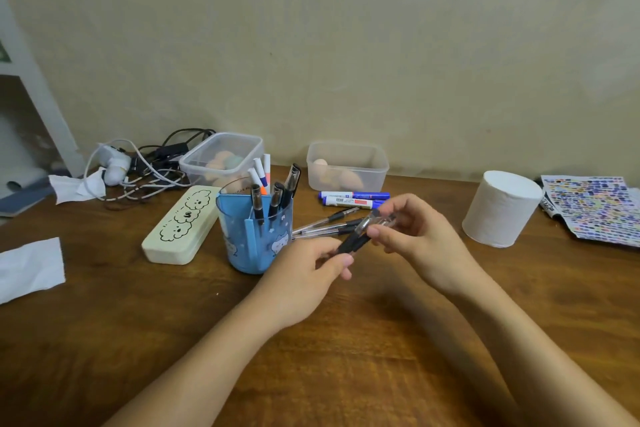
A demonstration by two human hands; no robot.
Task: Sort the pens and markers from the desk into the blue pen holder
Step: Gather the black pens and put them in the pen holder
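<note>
Pinching a black-grip pen (360,236) between both hands, left hand (308,274) on its grip, right hand (412,236) on its clear end, I'm beside the blue pen holder (256,236) with pens and markers standing inside; farther back, two clear tubs (346,163) hold sponges.

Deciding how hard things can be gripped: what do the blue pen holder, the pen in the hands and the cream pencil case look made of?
Blue pen holder: translucent, glossy plastic, apparently rigid; the pens inside show through the wall.
Pen: clear plastic barrel with a black, matte grip that looks like rubber; both hands hold it.
Cream pencil case: opaque, smooth shell with rounded edges, likely hard plastic, possibly painted metal.
</note>
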